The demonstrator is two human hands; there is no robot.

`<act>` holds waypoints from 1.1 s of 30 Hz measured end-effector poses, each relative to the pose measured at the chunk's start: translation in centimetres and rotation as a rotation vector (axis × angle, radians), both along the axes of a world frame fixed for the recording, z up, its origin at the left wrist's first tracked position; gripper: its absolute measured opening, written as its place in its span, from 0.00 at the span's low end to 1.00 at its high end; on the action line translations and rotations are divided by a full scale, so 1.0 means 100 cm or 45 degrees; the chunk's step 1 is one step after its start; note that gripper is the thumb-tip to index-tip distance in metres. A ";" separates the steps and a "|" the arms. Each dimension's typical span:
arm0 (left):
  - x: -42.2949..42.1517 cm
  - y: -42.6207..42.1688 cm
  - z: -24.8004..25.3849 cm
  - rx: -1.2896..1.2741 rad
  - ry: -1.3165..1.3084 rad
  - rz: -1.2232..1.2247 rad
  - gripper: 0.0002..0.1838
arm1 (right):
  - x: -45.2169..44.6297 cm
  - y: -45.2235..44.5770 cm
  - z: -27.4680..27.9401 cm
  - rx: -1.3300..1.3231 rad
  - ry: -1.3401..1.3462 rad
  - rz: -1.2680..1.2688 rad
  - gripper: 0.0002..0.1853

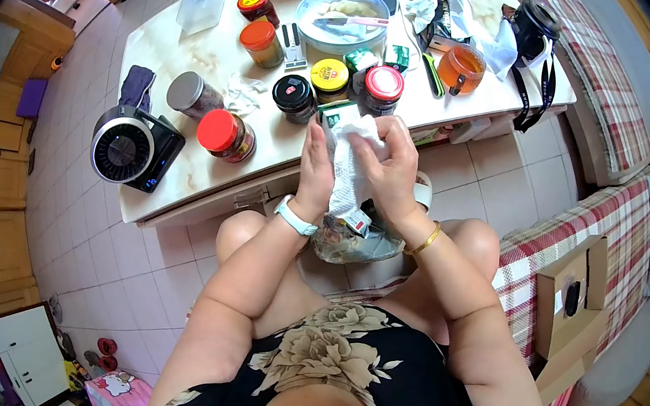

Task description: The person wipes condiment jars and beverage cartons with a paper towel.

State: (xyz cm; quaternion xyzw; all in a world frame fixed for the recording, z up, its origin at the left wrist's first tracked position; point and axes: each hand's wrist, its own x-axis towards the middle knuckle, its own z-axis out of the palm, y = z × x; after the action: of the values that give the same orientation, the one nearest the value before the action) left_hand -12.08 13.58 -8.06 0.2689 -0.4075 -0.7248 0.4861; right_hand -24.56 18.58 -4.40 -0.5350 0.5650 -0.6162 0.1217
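Observation:
A crumpled white textured cloth (349, 165) hangs between my two hands, just off the table's front edge. My right hand (394, 167) is closed on its upper part, with the thumb pressed into it. On the other side, my left hand (315, 170) has its fingers pointing up beside the cloth. A thin dark edge shows at those fingertips; what this hand grips is mostly hidden. Just beyond my hands stand a black-lidded jar (294, 98), a yellow-lidded jar (329, 80) and a red-lidded jar (382, 90). Below the cloth is a clear plastic bag (352, 244) with rubbish in it.
On the table (198, 43) stand more jars, a large bowl (342, 20) with a pink-handled utensil, a cup of amber drink (461, 69) and a small fan (123, 150). A strapped black object (535, 29) sits right. An opened cardboard box (570, 309) lies on the plaid sofa.

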 end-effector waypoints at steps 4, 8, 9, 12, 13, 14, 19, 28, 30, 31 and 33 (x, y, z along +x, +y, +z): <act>-0.010 0.013 0.019 -0.375 -0.248 0.013 0.37 | -0.012 -0.005 -0.003 0.116 -0.045 -0.082 0.11; -0.008 0.011 0.018 -0.527 -0.397 0.112 0.36 | -0.009 -0.004 -0.009 0.158 -0.314 -0.016 0.10; -0.007 0.011 0.020 -0.498 -0.368 0.161 0.36 | -0.005 -0.002 -0.007 0.122 -0.185 -0.042 0.10; -0.001 -0.002 0.026 -0.430 -0.159 0.182 0.33 | 0.024 0.005 -0.011 0.095 -0.409 0.168 0.14; 0.001 -0.002 0.026 -0.516 -0.225 0.186 0.31 | 0.030 0.008 -0.008 0.136 -0.447 0.238 0.18; 0.000 -0.001 0.025 -0.517 -0.225 0.184 0.31 | 0.032 0.008 -0.019 0.141 -0.542 0.316 0.19; -0.001 0.001 0.022 -0.763 -0.304 0.066 0.35 | 0.015 0.006 -0.025 0.151 -0.843 0.577 0.21; 0.011 -0.011 0.015 -0.984 -0.487 0.183 0.40 | -0.021 0.006 0.001 0.709 -0.669 0.771 0.22; 0.006 -0.009 0.018 -0.800 -0.282 0.214 0.39 | -0.039 0.009 0.019 0.721 -0.023 0.615 0.23; 0.004 -0.007 0.024 -0.741 -0.244 0.232 0.37 | -0.048 0.013 0.030 0.768 0.017 0.551 0.26; 0.005 -0.011 0.015 -0.660 -0.265 0.245 0.35 | -0.065 0.018 0.037 0.744 0.149 0.321 0.33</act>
State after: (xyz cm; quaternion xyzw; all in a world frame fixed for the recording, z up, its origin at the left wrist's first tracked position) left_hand -11.56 12.45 -6.51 0.2461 -0.5993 -0.5158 0.5606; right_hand -31.09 20.34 -0.69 -0.5778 0.6532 -0.3762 0.3129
